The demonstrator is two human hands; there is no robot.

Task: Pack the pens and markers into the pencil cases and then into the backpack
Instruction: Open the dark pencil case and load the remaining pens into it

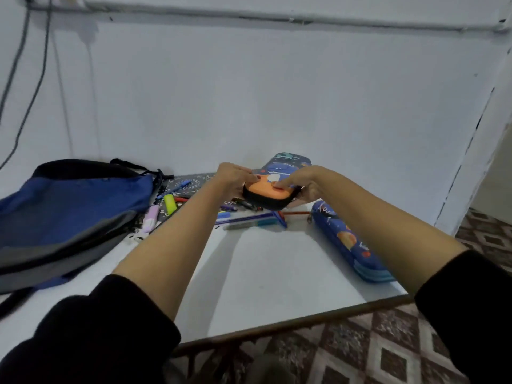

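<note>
on the desk [263, 273] the backpack [69, 212] lies at 9 o'clock. two highlighters [169, 203] lie just beside its 3 o'clock edge. loose pens and markers [249, 221] are heaped at 12 o'clock. a flat pencil case [349, 239] lies at 2 o'clock. a raised pencil case [266, 191] sits above the heap, between the left hand [235, 179] and the right hand [307, 184].
</note>
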